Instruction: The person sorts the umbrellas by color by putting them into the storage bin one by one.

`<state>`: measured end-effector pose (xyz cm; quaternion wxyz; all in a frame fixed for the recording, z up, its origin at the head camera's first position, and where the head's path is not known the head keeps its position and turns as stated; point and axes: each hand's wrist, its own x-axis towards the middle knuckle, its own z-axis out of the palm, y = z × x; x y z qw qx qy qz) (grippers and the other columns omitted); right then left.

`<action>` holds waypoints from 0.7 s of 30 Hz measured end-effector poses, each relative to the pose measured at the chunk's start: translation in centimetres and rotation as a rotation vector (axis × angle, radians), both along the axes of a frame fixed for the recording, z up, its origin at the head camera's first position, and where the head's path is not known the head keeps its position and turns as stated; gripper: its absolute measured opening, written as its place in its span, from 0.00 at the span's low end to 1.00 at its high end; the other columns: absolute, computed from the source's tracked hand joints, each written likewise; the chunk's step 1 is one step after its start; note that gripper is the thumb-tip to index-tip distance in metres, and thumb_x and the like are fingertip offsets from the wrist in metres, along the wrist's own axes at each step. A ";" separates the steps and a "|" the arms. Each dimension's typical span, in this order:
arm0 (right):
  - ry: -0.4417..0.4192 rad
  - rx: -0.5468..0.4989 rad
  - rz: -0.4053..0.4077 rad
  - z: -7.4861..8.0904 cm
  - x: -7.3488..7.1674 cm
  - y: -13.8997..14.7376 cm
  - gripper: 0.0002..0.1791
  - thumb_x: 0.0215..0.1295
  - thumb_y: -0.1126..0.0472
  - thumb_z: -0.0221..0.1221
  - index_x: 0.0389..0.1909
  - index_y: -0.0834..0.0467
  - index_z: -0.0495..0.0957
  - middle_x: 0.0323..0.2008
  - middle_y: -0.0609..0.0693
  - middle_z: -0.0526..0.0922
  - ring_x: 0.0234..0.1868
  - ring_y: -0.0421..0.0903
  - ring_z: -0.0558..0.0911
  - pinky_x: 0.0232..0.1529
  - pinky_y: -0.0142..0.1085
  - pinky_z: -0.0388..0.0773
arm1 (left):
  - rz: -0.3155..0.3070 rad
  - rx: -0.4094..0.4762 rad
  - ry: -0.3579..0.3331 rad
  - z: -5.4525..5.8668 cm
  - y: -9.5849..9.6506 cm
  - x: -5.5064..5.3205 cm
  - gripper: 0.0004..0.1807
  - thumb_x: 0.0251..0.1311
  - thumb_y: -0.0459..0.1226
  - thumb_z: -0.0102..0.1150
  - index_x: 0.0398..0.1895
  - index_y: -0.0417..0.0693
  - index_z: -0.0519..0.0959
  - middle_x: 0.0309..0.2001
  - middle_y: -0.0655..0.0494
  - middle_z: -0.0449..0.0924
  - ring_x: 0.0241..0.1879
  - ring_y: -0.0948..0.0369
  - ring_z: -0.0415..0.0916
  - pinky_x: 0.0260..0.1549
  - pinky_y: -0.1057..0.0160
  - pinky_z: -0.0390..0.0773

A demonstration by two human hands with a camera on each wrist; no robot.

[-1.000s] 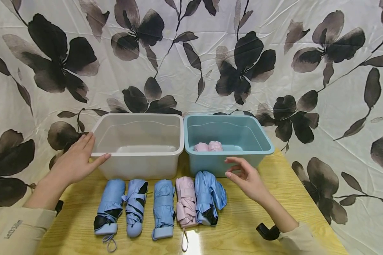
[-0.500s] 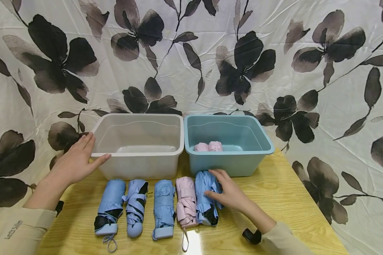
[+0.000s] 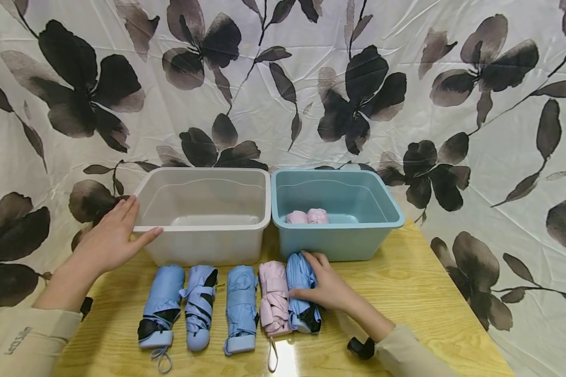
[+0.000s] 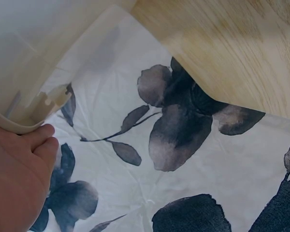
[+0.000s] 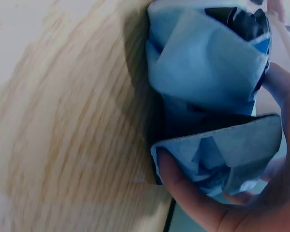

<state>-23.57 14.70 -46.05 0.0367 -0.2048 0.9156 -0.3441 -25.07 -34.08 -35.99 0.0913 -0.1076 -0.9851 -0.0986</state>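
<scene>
As our right hand (image 3: 327,287) clasps the rightmost umbrella (image 3: 300,275), loose fabric (image 5: 251,142) could slip; our left hand (image 3: 107,240), uncurled, touches the left bin (image 3: 207,246).

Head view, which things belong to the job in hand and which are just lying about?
Job, apparently: left hand; beige bin it touches; right hand; gripped blue umbrella; teal bin; pink rolls inside; pink umbrella; other three blue umbrellas.

Just around: floral cloth; table.

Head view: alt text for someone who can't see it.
Right hand grips a folded blue umbrella beside a pink one and three more blue ones on a wooden table. Left hand rests on the rim of a grey bin; the teal bin alongside holds two pink items.
</scene>
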 end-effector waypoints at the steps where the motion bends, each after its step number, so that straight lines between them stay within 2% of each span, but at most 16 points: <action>1: -0.006 -0.011 -0.009 0.0 0.1 -0.1 0.61 0.53 0.38 0.76 0.82 0.57 0.57 0.74 0.64 0.61 0.69 0.63 0.73 0.65 0.60 0.74 | 0.001 0.000 0.000 0.0 0.0 0.0 0.56 0.74 0.64 0.47 0.78 0.22 0.45 0.80 0.25 0.41 0.79 0.31 0.39 0.72 0.28 0.49; 11: -0.059 -0.194 -0.084 -0.1 0.6 -1.0 0.59 0.44 0.53 0.78 0.79 0.59 0.61 0.70 0.68 0.63 0.65 0.65 0.72 0.63 0.62 0.73 | 0.000 0.011 0.005 -0.1 -0.1 0.1 0.56 0.74 0.63 0.47 0.78 0.21 0.46 0.79 0.24 0.43 0.79 0.31 0.39 0.72 0.28 0.49; 17: -0.077 -0.283 -0.110 -0.5 0.8 -0.8 0.59 0.43 0.55 0.79 0.79 0.55 0.63 0.72 0.66 0.63 0.68 0.64 0.70 0.65 0.63 0.70 | -0.004 0.012 0.013 -0.1 -0.1 0.0 0.56 0.74 0.63 0.47 0.78 0.21 0.46 0.79 0.24 0.43 0.79 0.30 0.40 0.72 0.28 0.49; 21: -0.055 -0.338 -0.104 -0.6 1.1 -0.4 0.59 0.44 0.56 0.80 0.80 0.52 0.62 0.73 0.63 0.62 0.70 0.63 0.68 0.65 0.64 0.70 | -0.004 0.012 0.005 0.0 0.0 0.0 0.56 0.74 0.64 0.47 0.78 0.21 0.46 0.79 0.24 0.42 0.79 0.30 0.39 0.71 0.28 0.49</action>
